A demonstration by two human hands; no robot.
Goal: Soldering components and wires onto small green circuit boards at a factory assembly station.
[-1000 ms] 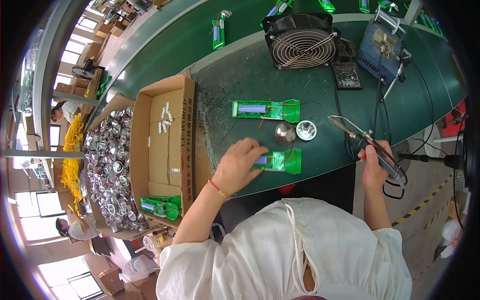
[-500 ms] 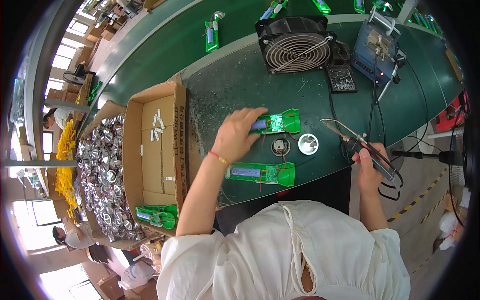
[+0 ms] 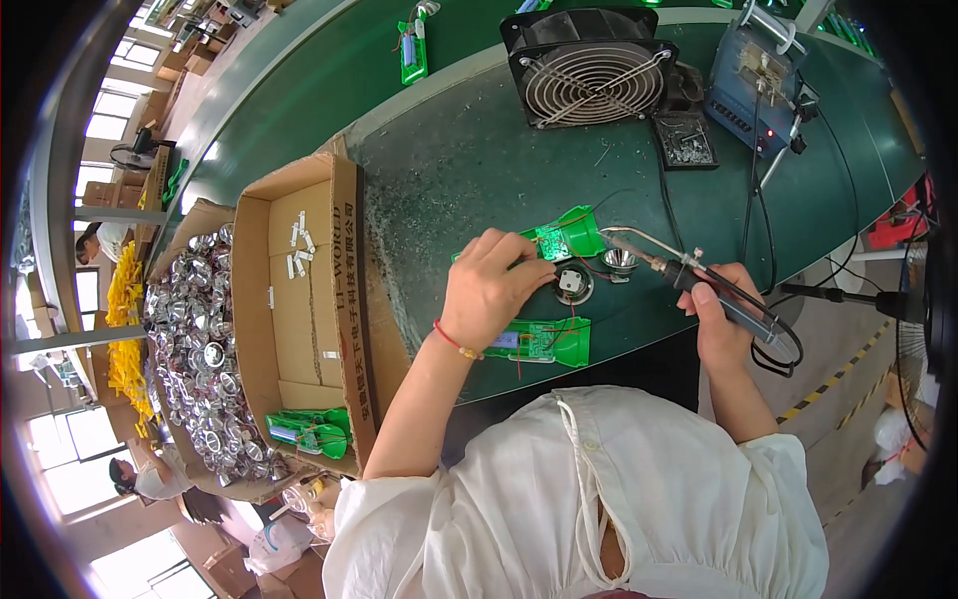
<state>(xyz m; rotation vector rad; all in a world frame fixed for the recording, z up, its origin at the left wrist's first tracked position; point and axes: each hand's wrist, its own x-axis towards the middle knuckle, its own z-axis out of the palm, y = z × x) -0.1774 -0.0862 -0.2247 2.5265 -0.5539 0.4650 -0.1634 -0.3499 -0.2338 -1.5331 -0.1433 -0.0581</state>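
Note:
My right hand grips a soldering iron with a thin curved tube alongside; its tip reaches the right end of the upper green housing. My left hand lies partly over that housing, thumb and forefinger pinched together beside a round lamp reflector showing its white back. Whatever the pinch holds is hidden. Thin red wires run from the housing towards a second, shiny reflector cup, tipped on its side. Nearer me lies a lower green housing with a circuit board and a blue battery, partly covered by my left hand.
A black fan stands at the back, beside a small tray of solder scraps and a blue soldering station. Left are a cardboard box holding white pieces and green housings, and a heap of reflectors. People sit farther left.
My left hand has moved from the upper housing's battery towards the reflector. The second reflector has tipped from white face up to its side. The iron's tip has moved left to the upper housing.

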